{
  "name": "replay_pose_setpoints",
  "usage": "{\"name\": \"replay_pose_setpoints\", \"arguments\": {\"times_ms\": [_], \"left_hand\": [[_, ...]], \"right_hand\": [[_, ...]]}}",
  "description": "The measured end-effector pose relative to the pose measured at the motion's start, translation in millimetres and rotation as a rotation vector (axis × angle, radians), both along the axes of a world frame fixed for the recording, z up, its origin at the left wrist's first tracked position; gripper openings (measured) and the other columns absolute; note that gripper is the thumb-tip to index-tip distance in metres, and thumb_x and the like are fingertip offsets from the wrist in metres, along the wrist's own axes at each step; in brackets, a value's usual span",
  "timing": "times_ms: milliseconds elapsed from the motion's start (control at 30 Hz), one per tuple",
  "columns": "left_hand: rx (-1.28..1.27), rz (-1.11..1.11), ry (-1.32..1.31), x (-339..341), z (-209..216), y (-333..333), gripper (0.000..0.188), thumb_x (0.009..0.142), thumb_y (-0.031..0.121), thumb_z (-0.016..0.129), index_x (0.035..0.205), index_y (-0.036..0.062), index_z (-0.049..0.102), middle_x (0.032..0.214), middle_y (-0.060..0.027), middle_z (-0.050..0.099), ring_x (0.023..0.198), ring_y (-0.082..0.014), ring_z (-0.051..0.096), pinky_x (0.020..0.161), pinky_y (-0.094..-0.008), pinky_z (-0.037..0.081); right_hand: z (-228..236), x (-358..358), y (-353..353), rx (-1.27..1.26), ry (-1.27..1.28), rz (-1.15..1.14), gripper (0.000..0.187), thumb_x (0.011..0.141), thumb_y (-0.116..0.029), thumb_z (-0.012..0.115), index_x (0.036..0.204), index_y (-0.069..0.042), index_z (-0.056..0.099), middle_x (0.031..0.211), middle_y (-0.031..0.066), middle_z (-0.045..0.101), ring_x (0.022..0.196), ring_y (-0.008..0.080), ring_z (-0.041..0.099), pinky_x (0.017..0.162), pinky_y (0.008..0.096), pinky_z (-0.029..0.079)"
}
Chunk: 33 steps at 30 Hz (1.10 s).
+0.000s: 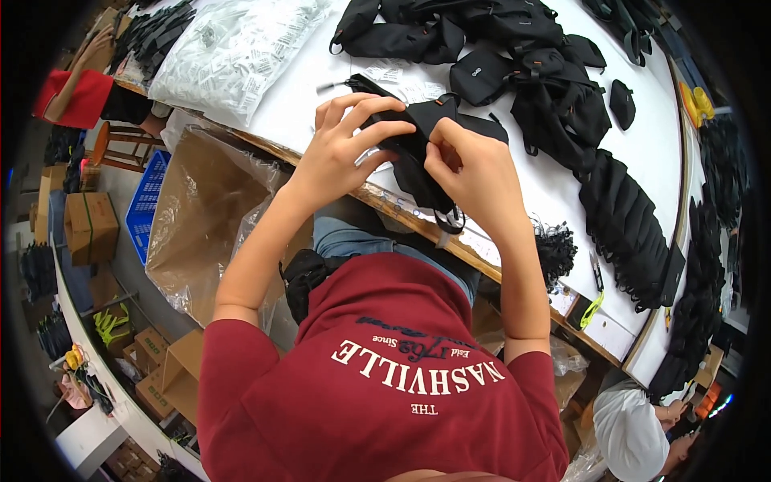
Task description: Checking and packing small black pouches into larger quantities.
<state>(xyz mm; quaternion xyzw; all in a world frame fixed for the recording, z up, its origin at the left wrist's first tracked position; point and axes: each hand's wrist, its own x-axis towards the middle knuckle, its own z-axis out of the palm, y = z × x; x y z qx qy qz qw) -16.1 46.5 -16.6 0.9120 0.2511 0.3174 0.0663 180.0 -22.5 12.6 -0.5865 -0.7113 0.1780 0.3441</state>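
Note:
A small black fabric bag (414, 149) lies at the near edge of the white table, in front of my body, with straps and a cord loop hanging toward me. My right hand (478, 165) is closed in a pinch on its right side, just below a small orange tab; the fingertips are partly hidden. My left hand (341, 149) reaches over the bag's left side. Its fingers are apart and bent, with fingertips at the dark fabric and a gap showing between thumb and forefinger.
More black bags (554, 88) are heaped at the far right, above a row of stacked black pieces (626, 229). A large clear bag of white labelled packets (241, 56) fills the far left. Plastic-lined cardboard (205, 217) stands left of me. Other people work at both sides.

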Motion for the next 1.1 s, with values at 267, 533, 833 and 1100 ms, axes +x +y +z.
{"name": "replay_pose_setpoints", "arguments": {"times_ms": [267,533,833,1100], "left_hand": [[0.117,0.054,-0.061,5,2,-5,0.039,0.064,0.017,0.078,0.101,0.0193,0.065,0.116,0.0025,0.056,0.109,-0.0180,0.047,0.092,-0.0346,0.033],[0.155,-0.079,-0.039,-1,4,1,0.039,0.057,0.011,0.076,0.094,0.0124,0.065,0.097,-0.0002,0.060,0.096,-0.0209,0.056,0.089,-0.0358,0.040],[0.170,-0.145,-0.022,-6,9,-3,0.036,0.056,0.012,0.077,0.090,0.0158,0.068,0.094,0.0016,0.059,0.092,-0.0201,0.056,0.085,-0.0357,0.042],[0.200,-0.263,0.004,-4,10,-14,0.027,0.067,0.019,0.070,0.094,0.0175,0.069,0.087,0.0022,0.058,0.083,-0.0171,0.057,0.081,-0.0323,0.045]], "right_hand": [[18,-3,-16,0.136,-0.016,0.005,0.014,0.081,-0.008,0.061,0.076,-0.004,0.049,0.063,0.0090,0.057,0.053,0.0262,0.057,0.050,0.0343,0.045],[17,-1,-18,0.044,0.074,0.067,0.012,0.079,-0.008,0.064,0.078,-0.004,0.052,0.063,0.0073,0.057,0.053,0.0214,0.058,0.051,0.0309,0.046],[21,7,-21,-0.142,0.255,0.157,0.010,0.081,-0.007,0.063,0.080,-0.002,0.054,0.062,0.0061,0.056,0.053,0.0115,0.056,0.052,0.0250,0.044],[12,21,-21,-0.213,0.385,0.218,0.009,0.080,-0.005,0.062,0.077,0.000,0.055,0.059,0.0019,0.053,0.053,0.0068,0.050,0.052,0.0218,0.040]]}}
